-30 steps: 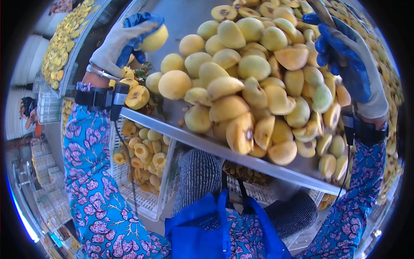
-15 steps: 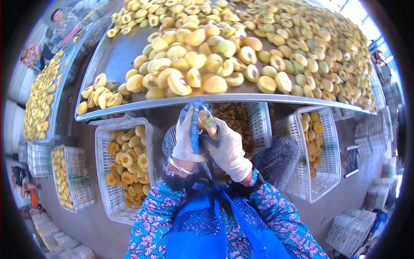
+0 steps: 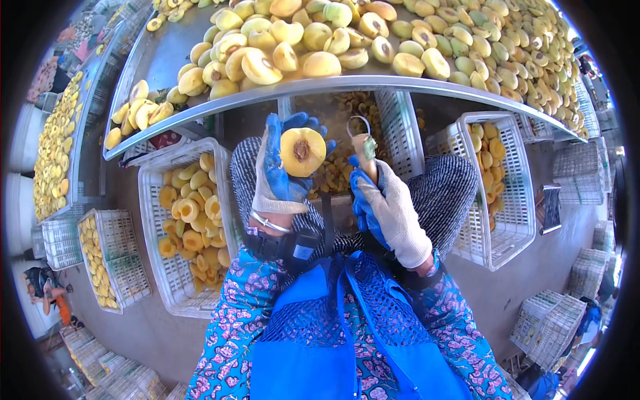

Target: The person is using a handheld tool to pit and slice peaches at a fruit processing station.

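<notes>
On the gloved palm and fingers of my left hand (image 3: 275,175) rests a yellow peach half (image 3: 303,150), its cut face toward me and a brown pit area in the middle. My closed right hand (image 3: 395,215) grips a pitting tool (image 3: 366,160) by its wooden handle. The tool's thin metal loop points up and stands apart from the fruit. Both gloves are whitish with blue on the palm side and fingers. Beyond my hands, many peach halves (image 3: 323,65) lie heaped on a metal table (image 3: 347,83).
Plastic crates with peach halves stand to my left (image 3: 155,257) and right (image 3: 512,200). Between my knees is another crate (image 3: 399,123) with fruit pieces. A second fruit-covered table (image 3: 85,133) is at far left, with people beside it. Stacked crates (image 3: 548,327) stand at lower right.
My hands were together, the tool close against my left hand. Now they are apart, the peach half shows its cut face, and the table edge sits higher in view.
</notes>
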The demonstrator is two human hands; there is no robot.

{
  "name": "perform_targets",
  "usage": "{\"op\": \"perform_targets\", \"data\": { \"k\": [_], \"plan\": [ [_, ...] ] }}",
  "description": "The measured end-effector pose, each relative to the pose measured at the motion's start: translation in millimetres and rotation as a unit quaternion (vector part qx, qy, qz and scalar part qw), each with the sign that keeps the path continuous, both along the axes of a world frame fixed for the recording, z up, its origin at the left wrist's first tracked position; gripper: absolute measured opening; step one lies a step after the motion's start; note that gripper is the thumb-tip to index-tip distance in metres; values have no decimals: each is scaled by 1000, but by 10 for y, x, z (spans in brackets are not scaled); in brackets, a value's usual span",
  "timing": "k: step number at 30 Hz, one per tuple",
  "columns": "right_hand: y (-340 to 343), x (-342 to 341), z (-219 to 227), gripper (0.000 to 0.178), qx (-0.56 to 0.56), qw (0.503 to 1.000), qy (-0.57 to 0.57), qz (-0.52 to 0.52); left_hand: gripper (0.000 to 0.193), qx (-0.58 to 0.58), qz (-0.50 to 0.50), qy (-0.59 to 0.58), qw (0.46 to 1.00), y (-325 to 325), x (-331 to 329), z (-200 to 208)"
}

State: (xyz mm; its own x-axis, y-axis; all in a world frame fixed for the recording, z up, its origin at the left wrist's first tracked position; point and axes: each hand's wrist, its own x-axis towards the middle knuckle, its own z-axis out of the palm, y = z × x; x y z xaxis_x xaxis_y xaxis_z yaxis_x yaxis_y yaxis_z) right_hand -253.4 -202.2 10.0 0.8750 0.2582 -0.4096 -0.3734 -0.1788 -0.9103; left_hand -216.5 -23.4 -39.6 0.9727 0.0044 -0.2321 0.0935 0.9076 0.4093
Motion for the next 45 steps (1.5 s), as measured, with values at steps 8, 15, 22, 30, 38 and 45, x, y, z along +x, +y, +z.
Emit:
{"op": "perform_targets", "data": {
  "k": [8,15,22,30,38,45],
  "plan": [
    [149,-81,-167,43,-270,916,-264,134,50,152,25,9,988,-91,-36,49],
    [152,-58,-238,59,-386,854,-334,102,49,237,20,23,971,-117,-6,-40],
    [189,-34,-319,64,-448,818,-318,171,42,170,38,37,984,-81,-14,-60],
    [191,30,-448,43,-504,757,-357,213,37,200,30,59,978,9,37,-235],
    [220,100,-555,42,-532,746,-349,196,36,228,17,101,968,-12,167,-274],
    [289,80,-625,37,-547,751,-320,187,27,244,11,119,962,-15,238,-461]
  ]
}}
